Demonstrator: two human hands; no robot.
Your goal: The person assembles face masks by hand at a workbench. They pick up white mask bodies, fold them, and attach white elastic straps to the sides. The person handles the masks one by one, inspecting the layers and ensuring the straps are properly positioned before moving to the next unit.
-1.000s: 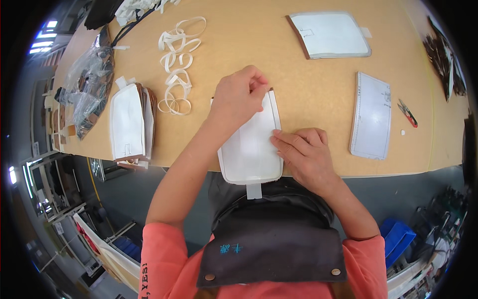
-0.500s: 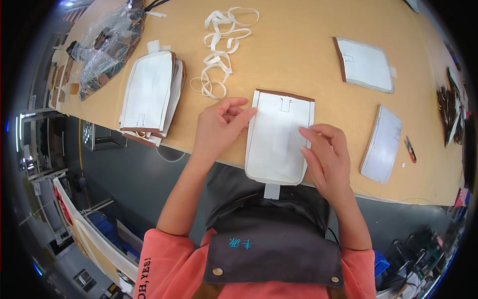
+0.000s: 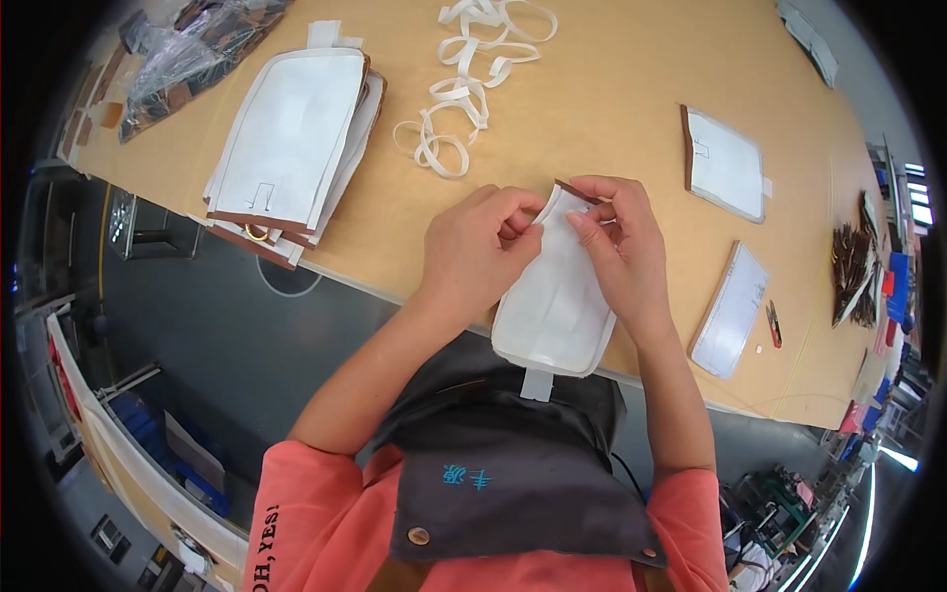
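A white-backed panel with a brown top edge (image 3: 554, 311) lies at the table's front edge, its rounded end and a pale tab (image 3: 537, 385) pointing toward my body. My left hand (image 3: 483, 242) pinches the upper left corner of the panel between thumb and fingers. On the opposite side, my right hand (image 3: 623, 247) grips the upper right part, thumb on the white face and fingers around the brown edge. The top end bows up between both hands. Fingers cover most of the brown strip.
To the left sits a stack of similar panels (image 3: 286, 133). Loose white tape (image 3: 459, 94) curls behind my hands. Rightward are another panel (image 3: 725, 163), a white flat block (image 3: 730, 311), red-handled snips (image 3: 774, 326) and a brown bundle (image 3: 854, 271). A plastic-wrapped pile (image 3: 192, 69) occupies the far left.
Both hands have moved up to the panel's top end and closed on it. That end has gone from flat to bowed. My view has shifted and turned slightly.
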